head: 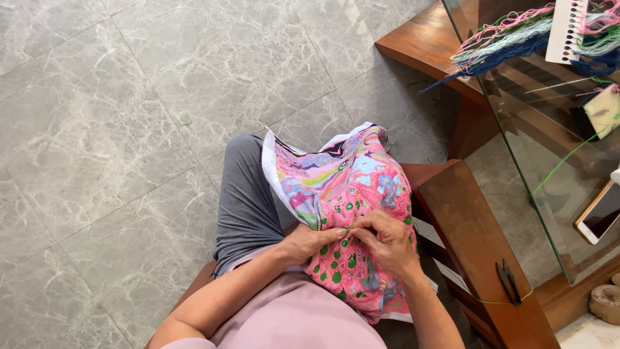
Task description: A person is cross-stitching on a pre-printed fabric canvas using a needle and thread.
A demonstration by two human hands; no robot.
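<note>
Two hands on lap: my left hand (pixel 309 243) and right hand (pixel 386 242) pinching the pink embroidered cloth (pixel 349 194), fingertips meeting, black snips (pixel 509 282) nearby.

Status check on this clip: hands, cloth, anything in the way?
Left hand and right hand both pinching the pink cloth on the lap. Snips lie aside on the armrest. Nothing in the way.

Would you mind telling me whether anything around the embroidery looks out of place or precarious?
Mostly no. The left hand and right hand pinch the pink embroidered cloth on the lap. Two things stand out: the thread bundle trails over the edge of the glass tabletop, and the small black snips lie near the wooden armrest edge.
</note>
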